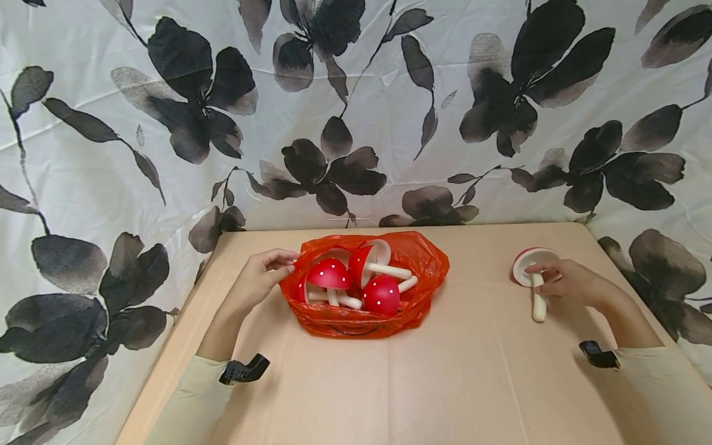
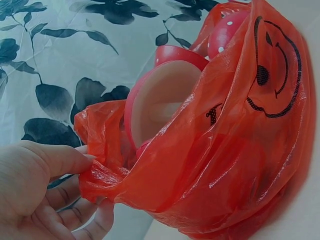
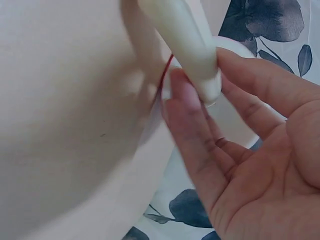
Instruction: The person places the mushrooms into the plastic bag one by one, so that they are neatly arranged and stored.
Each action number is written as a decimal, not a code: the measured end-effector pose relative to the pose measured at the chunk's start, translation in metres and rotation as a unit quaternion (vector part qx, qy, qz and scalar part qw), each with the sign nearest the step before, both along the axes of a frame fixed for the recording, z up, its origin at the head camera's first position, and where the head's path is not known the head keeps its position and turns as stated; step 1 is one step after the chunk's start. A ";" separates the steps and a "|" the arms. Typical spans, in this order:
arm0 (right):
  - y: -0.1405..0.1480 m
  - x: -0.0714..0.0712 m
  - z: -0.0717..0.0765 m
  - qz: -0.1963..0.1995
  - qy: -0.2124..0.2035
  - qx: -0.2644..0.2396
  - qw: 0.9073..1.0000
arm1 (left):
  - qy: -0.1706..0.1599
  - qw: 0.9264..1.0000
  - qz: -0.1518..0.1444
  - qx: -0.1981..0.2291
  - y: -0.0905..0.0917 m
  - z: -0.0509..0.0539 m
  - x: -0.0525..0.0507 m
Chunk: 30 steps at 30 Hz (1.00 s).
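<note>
My left hand [image 1: 253, 284] pinches the left edge of a red plastic bag [image 1: 356, 327] between thumb and fingers. In the left wrist view the gathered rim of the bag is between my fingers, and a black printed smiling face [image 2: 277, 70] shows on its side. Several toy mushrooms with red, white-dotted caps [image 1: 329, 274] and pale stems lie in the open bag. Far to the right, my right hand [image 1: 578, 285] pinches another toy mushroom [image 1: 538, 307] by its stem near the cap. Its pale underside faces up, and the stem [image 3: 187, 40] points toward the table's front.
Under everything is a light wooden table [image 1: 389, 389], its back edge against a white cloth [image 1: 400, 179] printed with dark flowers. The cloth also hangs at both sides. Bare tabletop lies between the bag and the right-hand mushroom. Each wrist carries a black camera mount [image 1: 245, 369].
</note>
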State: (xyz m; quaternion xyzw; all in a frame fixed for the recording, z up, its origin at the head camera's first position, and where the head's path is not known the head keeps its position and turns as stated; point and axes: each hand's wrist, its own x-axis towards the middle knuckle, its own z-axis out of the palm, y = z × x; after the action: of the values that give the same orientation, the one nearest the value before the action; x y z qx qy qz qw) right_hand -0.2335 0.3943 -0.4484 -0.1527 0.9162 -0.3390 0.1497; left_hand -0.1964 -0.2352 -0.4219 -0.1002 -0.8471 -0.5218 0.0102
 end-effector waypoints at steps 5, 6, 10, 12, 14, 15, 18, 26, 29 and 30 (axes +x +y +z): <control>-0.001 0.002 0.000 -0.014 -0.005 -0.025 1.000 | 0.001 1.000 -0.002 0.002 -0.001 -0.001 -0.001; -0.001 0.002 0.000 -0.012 -0.005 -0.034 0.999 | 0.001 1.000 -0.002 0.002 -0.001 -0.001 -0.001; -0.002 0.004 0.000 -0.007 0.007 -0.074 0.997 | 0.003 1.000 -0.001 0.001 -0.001 -0.001 -0.001; -0.002 0.005 0.001 -0.003 0.022 -0.087 0.996 | 0.003 1.000 -0.001 -0.001 -0.001 -0.001 -0.001; -0.004 0.006 0.002 -0.001 0.037 -0.095 0.995 | 0.003 1.000 0.000 -0.001 -0.001 -0.001 -0.001; -0.005 0.006 0.003 -0.001 0.045 -0.095 0.994 | 0.001 1.000 0.001 -0.001 -0.001 -0.001 -0.001; -0.010 0.006 0.005 -0.004 0.057 -0.097 0.994 | 0.000 1.000 0.000 -0.001 -0.001 -0.001 -0.001; -0.023 0.006 0.012 -0.006 0.070 -0.104 0.992 | -0.006 1.000 -0.001 0.001 -0.001 0.000 0.000; -0.027 0.005 0.015 -0.006 0.069 -0.108 0.992 | -0.008 1.000 0.000 0.002 -0.001 0.000 0.000; -0.029 0.005 0.016 -0.006 0.069 -0.107 0.992 | -0.009 1.000 -0.001 0.004 -0.001 0.000 0.000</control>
State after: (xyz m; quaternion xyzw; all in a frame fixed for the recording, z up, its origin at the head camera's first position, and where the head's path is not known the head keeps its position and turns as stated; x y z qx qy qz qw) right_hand -0.2284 0.3653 -0.4323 -0.1851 0.8836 -0.4250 0.0663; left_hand -0.1963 -0.2363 -0.4215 -0.0960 -0.8451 -0.5260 0.0025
